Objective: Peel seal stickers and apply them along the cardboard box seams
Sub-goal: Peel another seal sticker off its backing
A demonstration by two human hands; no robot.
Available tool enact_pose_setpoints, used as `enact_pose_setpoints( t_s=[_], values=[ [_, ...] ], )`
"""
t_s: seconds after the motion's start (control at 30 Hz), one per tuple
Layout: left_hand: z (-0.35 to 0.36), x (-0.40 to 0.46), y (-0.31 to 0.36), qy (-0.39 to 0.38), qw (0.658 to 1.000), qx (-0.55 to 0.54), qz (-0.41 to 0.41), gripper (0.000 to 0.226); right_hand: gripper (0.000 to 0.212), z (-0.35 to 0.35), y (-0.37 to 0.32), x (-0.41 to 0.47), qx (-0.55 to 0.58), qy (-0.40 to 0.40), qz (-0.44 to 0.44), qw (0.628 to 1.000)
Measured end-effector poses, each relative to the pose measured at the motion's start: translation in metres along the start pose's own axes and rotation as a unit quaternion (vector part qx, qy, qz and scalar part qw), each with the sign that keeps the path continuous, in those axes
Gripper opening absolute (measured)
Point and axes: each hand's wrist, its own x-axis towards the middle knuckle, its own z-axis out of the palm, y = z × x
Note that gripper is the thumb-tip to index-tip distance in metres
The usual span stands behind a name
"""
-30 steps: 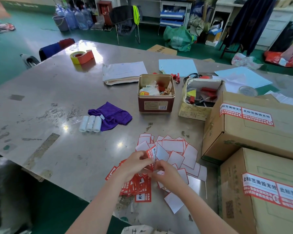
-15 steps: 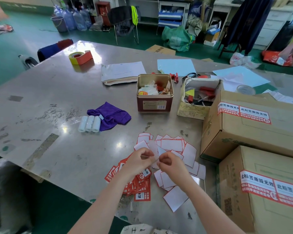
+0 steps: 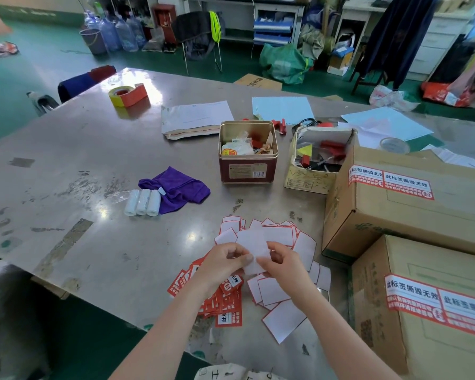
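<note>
Now lifted higher than a second ago: white rectangular sticker backing sheet [image 3: 254,249], plain side up, pinched between left hand [image 3: 225,263] and right hand [image 3: 284,266] above the near edge of the scuffed grey metal tabletop [image 3: 93,160]. Probably mid-peel, with no seal yet free for the two brown cardboard boxes [image 3: 412,204] at the right edge. Beneath: red printed seal stickers [image 3: 228,308] and spent white backings [image 3: 283,320]. Beyond: green floor, cluttered shelves.

Bright daylight glares off the table [image 3: 99,171]; wide-angle edges bend.
</note>
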Motion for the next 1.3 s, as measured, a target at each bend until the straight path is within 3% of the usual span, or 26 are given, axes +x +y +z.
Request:
enact_pose_setpoints(
  t_s=[0.13, 0.27, 0.57, 0.83, 1.0, 1.13, 1.3],
  values=[
    [0.0, 0.001, 0.002, -0.029, 0.995, -0.082, -0.045, 0.03, 0.022, -0.003, 0.002, 0.002, -0.041, 0.079, -0.036, 0.995],
    [-0.004, -0.001, 0.005, -0.04, 0.973, -0.218, -0.063, 0.028, 0.023, -0.012, 0.005, 0.005, -0.064, 0.118, -0.044, 0.99],
    [-0.004, -0.006, 0.01, -0.04, 0.968, -0.239, -0.065, 0.022, 0.024, -0.014, 0.008, 0.006, -0.11, 0.126, -0.067, 0.984],
    [-0.005, -0.003, 0.004, -0.056, 0.975, -0.206, -0.066, 0.022, 0.029, -0.015, 0.011, 0.006, -0.11, 0.101, -0.048, 0.988],
    [-0.003, -0.007, 0.002, -0.058, 0.994, -0.085, -0.047, 0.032, 0.023, -0.011, 0.009, 0.003, -0.072, 0.091, -0.047, 0.992],
    [0.006, -0.01, 0.009, -0.059, 0.998, -0.028, -0.012, 0.035, 0.019, -0.006, 0.009, 0.003, -0.131, 0.062, -0.076, 0.986],
    [0.013, -0.01, 0.01, -0.041, 0.999, 0.008, 0.007, 0.026, 0.014, -0.008, 0.008, 0.001, -0.125, 0.05, -0.075, 0.988]
  ],
)
